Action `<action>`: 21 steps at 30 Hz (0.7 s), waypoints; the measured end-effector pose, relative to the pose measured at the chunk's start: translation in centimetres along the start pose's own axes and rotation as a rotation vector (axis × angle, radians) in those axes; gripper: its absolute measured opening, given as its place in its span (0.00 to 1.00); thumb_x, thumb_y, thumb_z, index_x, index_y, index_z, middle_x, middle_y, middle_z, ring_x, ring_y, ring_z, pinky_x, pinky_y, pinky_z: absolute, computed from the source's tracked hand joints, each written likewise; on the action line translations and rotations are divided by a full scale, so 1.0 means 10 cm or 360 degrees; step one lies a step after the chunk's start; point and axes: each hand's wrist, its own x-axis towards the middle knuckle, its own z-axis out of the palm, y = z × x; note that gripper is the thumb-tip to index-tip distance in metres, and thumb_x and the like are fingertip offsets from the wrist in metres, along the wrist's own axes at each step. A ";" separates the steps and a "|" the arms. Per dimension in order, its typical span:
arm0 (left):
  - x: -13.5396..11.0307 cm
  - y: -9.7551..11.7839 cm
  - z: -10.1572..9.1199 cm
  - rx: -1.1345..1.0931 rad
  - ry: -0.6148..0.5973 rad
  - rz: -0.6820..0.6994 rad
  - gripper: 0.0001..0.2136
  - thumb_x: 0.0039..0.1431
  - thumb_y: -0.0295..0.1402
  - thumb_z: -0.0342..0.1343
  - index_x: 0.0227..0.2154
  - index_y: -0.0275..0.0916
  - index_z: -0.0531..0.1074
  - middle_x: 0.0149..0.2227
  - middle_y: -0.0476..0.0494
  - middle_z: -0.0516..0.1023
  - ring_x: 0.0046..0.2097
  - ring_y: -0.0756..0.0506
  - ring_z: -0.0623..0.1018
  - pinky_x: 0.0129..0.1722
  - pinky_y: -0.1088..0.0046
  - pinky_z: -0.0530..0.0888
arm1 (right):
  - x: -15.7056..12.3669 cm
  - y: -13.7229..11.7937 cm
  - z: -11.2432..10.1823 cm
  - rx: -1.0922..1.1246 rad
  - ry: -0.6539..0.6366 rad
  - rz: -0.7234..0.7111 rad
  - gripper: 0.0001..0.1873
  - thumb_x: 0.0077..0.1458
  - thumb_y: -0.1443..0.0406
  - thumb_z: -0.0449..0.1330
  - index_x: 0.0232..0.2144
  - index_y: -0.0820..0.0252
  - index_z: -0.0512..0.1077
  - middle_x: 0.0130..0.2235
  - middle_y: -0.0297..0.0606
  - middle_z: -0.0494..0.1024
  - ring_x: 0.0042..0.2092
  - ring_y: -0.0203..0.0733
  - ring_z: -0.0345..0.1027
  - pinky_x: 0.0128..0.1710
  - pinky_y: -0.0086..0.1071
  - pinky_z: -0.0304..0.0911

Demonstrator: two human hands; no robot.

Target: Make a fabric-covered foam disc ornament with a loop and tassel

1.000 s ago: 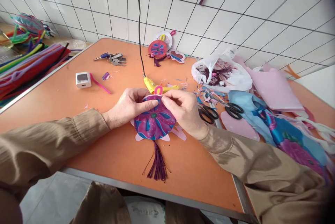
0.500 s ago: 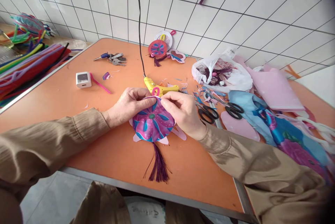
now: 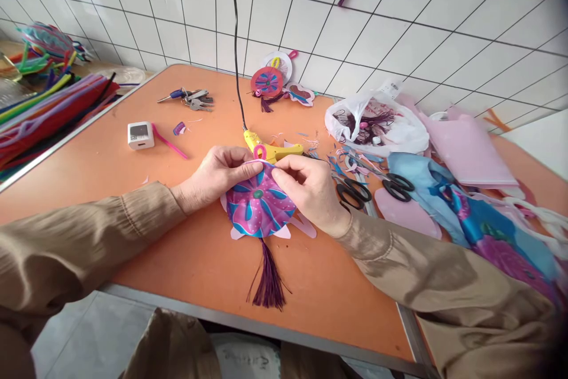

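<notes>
A round fabric ornament (image 3: 260, 210), pink and purple with blue petal shapes and a green centre, is held between my hands above the table. At its upper left edge my left hand (image 3: 222, 173) pinches the rim between thumb and fingers. My right hand (image 3: 308, 187) grips the upper right edge the same way. A pink fuzzy loop (image 3: 260, 152) sticks up from the top between the hands. From the bottom hangs a dark purple tassel (image 3: 268, 278), spread toward the table's front. Pale pink cut shapes (image 3: 306, 226) show beneath the ornament, partly covered by it.
Just behind the hands lies a yellow glue gun (image 3: 275, 149) with a black cord. To the right are black-handled scissors (image 3: 354, 191), scraps, a white plastic bag (image 3: 399, 130) and blue fabric (image 3: 415, 175). Keys (image 3: 195, 99) and a white charger (image 3: 141, 135) rest at left.
The ornament has turned slightly between my hands, and its pink loop has shifted a little left. My left hand has moved slightly with it; the tassel's end has swung a little.
</notes>
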 end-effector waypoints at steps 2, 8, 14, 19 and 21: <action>0.00 -0.01 0.00 0.0014 -0.0006 0.0007 0.22 0.46 0.50 0.70 0.21 0.33 0.72 0.21 0.50 0.71 0.23 0.54 0.67 0.22 0.80 0.65 | 0.00 -0.01 0.00 -0.0005 -0.0014 0.0008 0.10 0.54 0.64 0.58 0.22 0.59 0.69 0.21 0.30 0.68 0.23 0.32 0.58 0.24 0.29 0.56; 0.01 -0.03 -0.05 0.0105 0.0101 0.0018 0.28 0.53 0.56 0.62 0.16 0.35 0.65 0.17 0.53 0.61 0.20 0.56 0.59 0.18 0.78 0.56 | -0.01 -0.02 0.01 0.0033 0.0031 -0.0009 0.10 0.54 0.65 0.58 0.22 0.59 0.70 0.21 0.29 0.68 0.23 0.31 0.56 0.24 0.29 0.56; 0.02 -0.01 -0.02 -0.0079 -0.0018 -0.0035 0.21 0.42 0.48 0.73 0.24 0.33 0.76 0.24 0.47 0.76 0.25 0.52 0.72 0.25 0.77 0.70 | -0.02 -0.01 0.02 0.0025 0.0006 0.0013 0.09 0.54 0.64 0.58 0.22 0.59 0.70 0.22 0.31 0.69 0.24 0.32 0.58 0.24 0.29 0.55; 0.01 0.00 0.01 -0.0225 -0.0018 -0.0119 0.19 0.42 0.44 0.74 0.23 0.32 0.77 0.25 0.45 0.80 0.26 0.50 0.75 0.26 0.77 0.73 | -0.01 0.01 -0.02 0.0206 -0.0078 0.0054 0.13 0.55 0.60 0.57 0.21 0.59 0.67 0.21 0.30 0.65 0.24 0.33 0.57 0.24 0.30 0.54; 0.01 -0.01 0.00 -0.0251 0.0039 -0.0122 0.19 0.41 0.44 0.75 0.23 0.32 0.77 0.25 0.44 0.80 0.26 0.50 0.76 0.26 0.77 0.73 | 0.00 0.01 -0.03 0.0263 -0.0070 0.0077 0.15 0.56 0.59 0.55 0.20 0.58 0.64 0.20 0.29 0.62 0.23 0.32 0.55 0.23 0.30 0.52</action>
